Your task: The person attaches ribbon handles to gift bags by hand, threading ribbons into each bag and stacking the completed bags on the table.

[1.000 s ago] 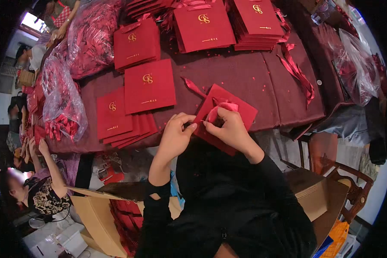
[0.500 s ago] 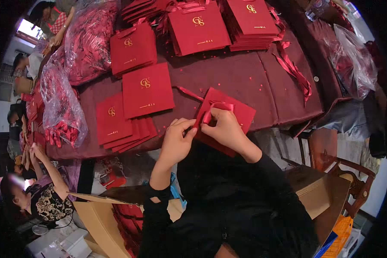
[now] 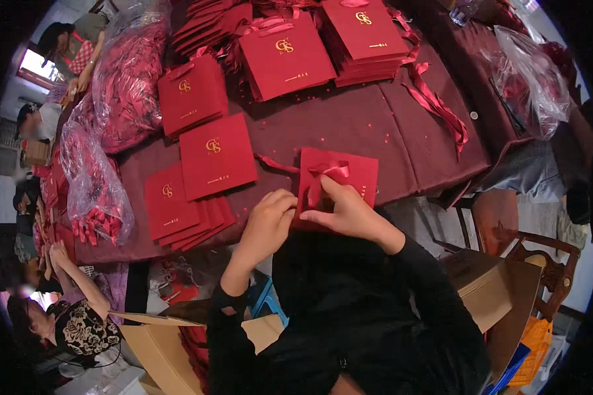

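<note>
Right hand (image 3: 354, 212), thumb and forefinger spread apart, touches ribbon (image 3: 336, 170) on a red bag (image 3: 366, 172); left hand (image 3: 267, 220) at its edge, grip hidden, cannot tell.

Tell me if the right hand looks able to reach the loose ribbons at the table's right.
Probably yes: past the red bag under the right hand, only tablecloth seems to separate it from the loose ribbons.

Flat square red paper bag (image 3: 364, 168) is now sitting nearly straight, no longer turned cornerwise; bare right hand (image 3: 351, 212) is spreading its thumb and index finger wider apart than before.
</note>
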Available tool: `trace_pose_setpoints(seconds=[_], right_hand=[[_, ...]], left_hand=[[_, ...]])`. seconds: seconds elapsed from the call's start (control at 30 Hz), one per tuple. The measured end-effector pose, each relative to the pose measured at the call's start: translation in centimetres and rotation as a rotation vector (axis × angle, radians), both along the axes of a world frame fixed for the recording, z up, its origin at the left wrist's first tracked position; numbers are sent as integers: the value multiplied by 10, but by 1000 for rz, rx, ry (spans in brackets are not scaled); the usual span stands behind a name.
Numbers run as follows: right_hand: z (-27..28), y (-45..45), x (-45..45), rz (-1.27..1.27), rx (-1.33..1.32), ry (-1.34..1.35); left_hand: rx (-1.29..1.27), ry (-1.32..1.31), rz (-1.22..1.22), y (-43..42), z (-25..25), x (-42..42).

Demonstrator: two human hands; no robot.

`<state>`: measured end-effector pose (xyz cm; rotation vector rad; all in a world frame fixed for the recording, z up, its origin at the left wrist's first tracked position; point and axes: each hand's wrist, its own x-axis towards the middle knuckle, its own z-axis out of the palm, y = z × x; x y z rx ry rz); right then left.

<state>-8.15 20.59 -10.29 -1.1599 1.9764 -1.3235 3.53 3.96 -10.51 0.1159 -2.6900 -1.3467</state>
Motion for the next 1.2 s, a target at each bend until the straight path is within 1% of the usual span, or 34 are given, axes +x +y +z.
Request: trace_pose_setpoints(seconds=[0.03,0.07,0.13,0.2,0.23,0.3,0.33,0.37,0.43,0.5,0.53,0.57,0.6,0.63,0.67,0.7,0.77,0.8,0.83,0.87,0.93,0.97,1.03,1.13,1.17,1.2], right_hand=[[8,3,-2,-17,25,-35],[6,4,-3,-38,27,-170],[0,7,-6,-76,8,-164],[-11,10,-9,-150,-59,-196],[-12,10,-9,-155,-64,-198],[-11,12,-12,-108,-82,-111],[-11,13,-13,-108,-82,-107],[-12,14,-13,-101,-74,-87],[-15,12,-10,-98,-73,-61],[-18,11,1,-292,-92,191],[-17,10,3,-280,-81,441],[-16,12,5,-288,-83,448],[-15,14,6,-277,-27,503],[-15,14,7,-266,29,556],[-14,14,6,-274,28,560],[-13,13,5,-246,63,558],[-15,12,5,-220,101,557],[-20,10,5,-251,72,504],[-23,10,5,-281,44,451],[-21,11,6,-282,47,457],[-16,14,5,-319,8,448],[-16,15,3,-330,7,450],[-18,18,2,-291,25,385],[-15,19,0,-272,50,397],[-15,21,1,-283,49,394],[-15,23,2,-238,33,424]], left_hand=[[-6,-1,-1,1,0,2],[-52,41,22,3,-1,3],[-101,80,46,0,1,8],[-189,138,299,-14,8,18],[-199,124,325,-27,8,26],[-277,99,391,-43,14,38],[-299,130,433,-48,14,42],[-299,133,432,-51,13,44],[-419,78,405,-57,14,46],[-430,54,405,-54,17,44],[-544,55,451,-54,17,42],[-657,54,496,-54,18,40],[-656,62,491,-52,19,36],[-670,165,574,-49,22,30],[-681,270,657,-45,24,23],[-645,287,640,-33,25,14],[-567,369,294,-11,19,-10],[-479,305,144,-1,13,-23],[-483,193,98,5,0,-35],[-479,198,98,6,-9,-38],[-695,73,17,8,-20,-46],[-677,22,1,5,-22,-45],[-714,30,-29,2,-21,-45],[-758,37,-75,-8,-19,-42],[-741,37,-71,-12,-20,-41],[-723,41,-67,-14,-20,-42]])
